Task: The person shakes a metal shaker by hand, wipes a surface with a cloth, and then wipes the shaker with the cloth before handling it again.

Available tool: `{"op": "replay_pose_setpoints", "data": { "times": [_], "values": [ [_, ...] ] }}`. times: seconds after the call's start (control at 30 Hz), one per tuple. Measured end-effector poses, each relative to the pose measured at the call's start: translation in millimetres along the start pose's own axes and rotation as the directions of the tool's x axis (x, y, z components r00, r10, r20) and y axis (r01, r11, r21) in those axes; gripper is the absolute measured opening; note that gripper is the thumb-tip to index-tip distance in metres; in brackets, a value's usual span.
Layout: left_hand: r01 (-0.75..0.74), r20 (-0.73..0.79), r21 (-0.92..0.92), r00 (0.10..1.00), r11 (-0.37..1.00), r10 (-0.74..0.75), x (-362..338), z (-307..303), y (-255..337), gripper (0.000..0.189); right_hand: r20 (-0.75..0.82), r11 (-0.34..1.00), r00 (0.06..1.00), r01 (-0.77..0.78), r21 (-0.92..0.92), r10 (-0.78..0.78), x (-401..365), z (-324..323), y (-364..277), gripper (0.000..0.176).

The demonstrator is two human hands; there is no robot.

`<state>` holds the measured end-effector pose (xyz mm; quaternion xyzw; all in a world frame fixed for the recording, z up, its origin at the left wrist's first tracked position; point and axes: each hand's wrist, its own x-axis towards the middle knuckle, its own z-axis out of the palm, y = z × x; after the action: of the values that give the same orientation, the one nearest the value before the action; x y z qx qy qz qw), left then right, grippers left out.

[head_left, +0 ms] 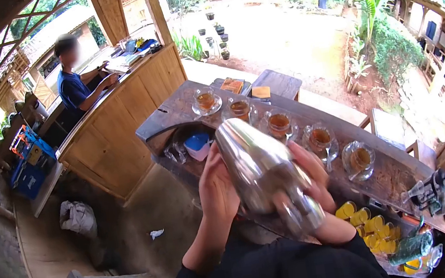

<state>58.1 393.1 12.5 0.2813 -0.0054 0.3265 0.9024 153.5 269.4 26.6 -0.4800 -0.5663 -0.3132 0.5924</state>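
Observation:
A shiny steel cocktail shaker (256,164) is held tilted in front of my chest, its broad flat end up and to the left, its narrow cap end down and to the right. My left hand (217,184) presses against the shaker's left side, its fingers mostly hidden behind the metal. On the other side, my right hand (313,174) grips it near the cap. Beyond the shaker, several glass cups of brown drink stand on saucers along the dark wooden counter (392,177). The nearest are a middle cup (279,124) and a right-hand cup (320,137), with spoons alongside.
Yellow-filled glasses (375,227) crowd a lower shelf at the right, near glass jars (410,249). A blue-and-white container (198,145) sits in the counter's recess. Another person (75,83) is behind a wooden desk (127,118). A pale sack (78,218) lies on the left.

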Motion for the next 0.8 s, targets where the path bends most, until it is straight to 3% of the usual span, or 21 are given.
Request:
{"op": "replay_pose_setpoints", "data": {
  "times": [0.03, 0.07, 0.13, 0.17, 0.2, 0.23, 0.27, 0.3, 0.33, 0.4, 0.43, 0.47, 0.5, 0.53, 0.57, 0.6, 0.67, 0.7, 0.73, 0.77, 0.8],
  "values": [
    [0.061, -0.162, -0.081, 0.984, 0.995, -0.074, 0.4, -15.5, -8.4, 0.044, -0.02, 0.995, 0.998, -0.066, 0.078, 0.067, 3.8, 7.5, -0.6, 0.061],
    [0.056, -0.166, -0.075, 0.984, 0.996, -0.068, -13.7, -6.5, -13.5, 0.044, -0.097, 0.988, 0.994, -0.044, 0.145, 0.059, 6.0, 10.5, -5.6, 0.066],
    [-0.203, -0.005, 0.243, 0.978, 0.949, 0.21, -45.6, 18.8, -26.9, 0.043, 0.071, 0.995, 0.993, 0.087, 0.039, -0.09, -8.7, -25.1, -12.0, 0.071],
    [-0.107, -0.13, 0.151, 0.983, 0.983, 0.127, -51.0, 20.7, -33.4, 0.044, -0.286, 0.971, 0.937, 0.229, 0.074, -0.199, -24.1, -4.8, -20.0, 0.071],
    [-0.081, -0.026, 0.113, 0.996, 0.99, 0.085, -54.1, 23.2, -34.5, 0.045, -0.476, 0.949, 0.842, 0.311, 0.044, -0.254, -34.8, 9.8, -17.0, 0.068],
    [-0.054, -0.078, 0.165, 0.995, 0.985, 0.067, -57.4, 20.5, -38.3, 0.045, -0.108, 0.985, 0.985, 0.144, 0.094, -0.134, -37.3, -20.4, -12.4, 0.066],
    [-0.024, -0.131, 0.214, 0.99, 0.977, 0.053, -58.9, 13.2, -42.8, 0.045, 0.28, 0.997, 0.96, -0.028, 0.079, 0.005, -30.8, -48.9, -8.2, 0.064],
    [0.059, -0.108, -0.032, 0.992, 0.998, -0.062, -50.8, -4.3, -44.0, 0.046, 0.054, 0.981, 0.996, 0.056, 0.187, -0.067, -29.5, -20.2, -0.6, 0.062],
    [0.002, -0.195, 0.008, 0.981, 1.0, -0.001, -52.0, -10.8, -51.3, 0.051, -0.116, 0.973, 0.99, 0.103, 0.205, -0.08, -20.4, -17.1, -5.7, 0.066],
    [-0.136, -0.019, 0.116, 0.99, 0.984, 0.139, -67.5, 18.3, -45.4, 0.059, 0.029, 0.994, 0.994, -0.101, -0.043, 0.103, -23.3, -47.7, -34.4, 0.074],
    [-0.165, 0.061, 0.124, 0.985, 0.978, 0.159, -73.7, 21.3, -44.8, 0.066, -0.545, 0.975, 0.823, 0.218, 0.048, -0.157, -23.4, -12.9, -30.0, 0.078],
    [-0.169, 0.05, 0.121, 0.985, 0.978, 0.164, -74.2, 19.9, -45.5, 0.066, -0.677, 0.963, 0.699, 0.265, -0.056, -0.232, -51.9, -9.5, -16.4, 0.083],
    [-0.161, 0.043, 0.061, 0.986, 0.985, 0.158, -71.4, 16.0, -46.9, 0.062, -0.458, 0.971, 0.868, 0.237, 0.043, -0.192, -45.8, -20.2, -12.7, 0.087],
    [-0.155, 0.039, 0.002, 0.987, 0.988, 0.155, -66.7, 10.8, -48.3, 0.059, -0.202, 0.973, 0.967, 0.187, 0.132, -0.158, -33.4, -36.9, -10.6, 0.091],
    [-0.167, -0.117, 0.058, 0.978, 0.984, 0.173, -60.0, 1.6, -50.3, 0.05, 0.379, 0.991, 0.916, -0.115, -0.074, 0.135, -11.2, -68.7, -21.5, 0.087],
    [-0.254, -0.382, 0.247, 0.861, 0.935, 0.335, -55.9, 1.3, -61.1, 0.045, 0.392, 0.991, 0.91, -0.118, -0.06, 0.133, -15.0, -68.1, -23.6, 0.087],
    [-0.328, -0.188, 0.072, 0.923, 0.942, 0.336, -62.3, 0.8, -69.5, 0.047, 0.019, 0.945, 0.964, -0.264, 0.194, 0.266, -27.1, -54.2, -23.9, 0.071],
    [-0.294, -0.142, 0.036, 0.945, 0.955, 0.296, -64.6, 8.2, -72.7, 0.047, -0.344, 0.948, 0.929, -0.02, 0.317, 0.134, -46.5, -35.8, -13.4, 0.075],
    [-0.251, -0.103, 0.004, 0.963, 0.968, 0.25, -70.2, 14.6, -76.0, 0.048, -0.527, 0.944, 0.822, -0.036, 0.327, 0.213, -76.8, -29.5, -11.4, 0.078],
    [-0.213, -0.061, 0.023, 0.975, 0.977, 0.214, -71.1, 8.2, -75.6, 0.048, -0.263, 0.849, 0.867, -0.276, 0.451, 0.422, -82.1, -51.2, -19.7, 0.079],
    [-0.15, -0.084, -0.057, 0.986, 0.987, 0.145, -64.9, 6.3, -74.9, 0.048, 0.031, 0.696, 0.813, -0.517, 0.498, 0.582, -77.9, -76.6, -25.2, 0.081]
  ]
}}
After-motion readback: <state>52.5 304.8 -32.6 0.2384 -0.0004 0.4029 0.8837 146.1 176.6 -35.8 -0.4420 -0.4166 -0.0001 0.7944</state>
